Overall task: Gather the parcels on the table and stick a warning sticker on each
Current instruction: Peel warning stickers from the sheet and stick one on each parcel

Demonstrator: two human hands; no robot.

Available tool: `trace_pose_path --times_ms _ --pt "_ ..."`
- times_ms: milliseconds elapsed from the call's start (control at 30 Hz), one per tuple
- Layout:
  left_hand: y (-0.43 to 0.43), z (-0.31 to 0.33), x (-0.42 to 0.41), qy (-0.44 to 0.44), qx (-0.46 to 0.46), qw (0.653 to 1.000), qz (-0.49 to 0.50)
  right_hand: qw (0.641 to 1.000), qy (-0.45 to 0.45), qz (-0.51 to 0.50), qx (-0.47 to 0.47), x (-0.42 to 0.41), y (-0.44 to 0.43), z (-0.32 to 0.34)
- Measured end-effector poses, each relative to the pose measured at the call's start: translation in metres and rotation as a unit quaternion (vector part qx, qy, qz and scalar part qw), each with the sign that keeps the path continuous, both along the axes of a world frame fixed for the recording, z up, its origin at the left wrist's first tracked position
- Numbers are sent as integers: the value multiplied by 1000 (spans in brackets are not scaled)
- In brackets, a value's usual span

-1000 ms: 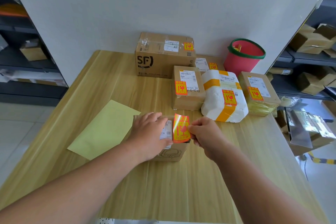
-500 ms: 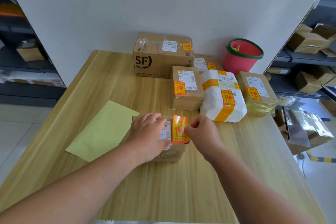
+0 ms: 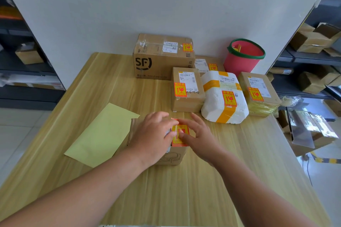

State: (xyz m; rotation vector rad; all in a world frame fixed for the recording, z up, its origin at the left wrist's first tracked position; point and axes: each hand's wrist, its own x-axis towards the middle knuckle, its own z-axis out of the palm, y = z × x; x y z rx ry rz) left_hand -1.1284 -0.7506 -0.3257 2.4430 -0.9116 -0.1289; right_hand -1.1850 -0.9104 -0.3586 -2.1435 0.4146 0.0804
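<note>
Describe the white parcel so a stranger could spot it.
Start at the table and find the red bucket at its far right. Just in front lies the parcel, between a brown box and a flatter brown box: the only white foam one, banded with yellow tape.

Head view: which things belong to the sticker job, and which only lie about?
Job: small box under the left hand; warning sticker pressed by the right hand; stickered SF box, brown box, foam parcel, flat box.
Lying about: yellow-green sheet, red bucket, boxes on shelves.
</note>
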Motion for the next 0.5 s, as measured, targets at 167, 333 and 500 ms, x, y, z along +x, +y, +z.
trace_pose_path --times_ms 167,333,500 --pt "-2 -12 8 -24 171 985 4 997 7 5 73 -4 1 -4" --pt "-3 -12 6 -40 209 977 -11 995 5 21 98 -7 2 -13" --pt "-5 -20 -4 -32 241 969 -34 999 13 40 -9 -12 3 -19"
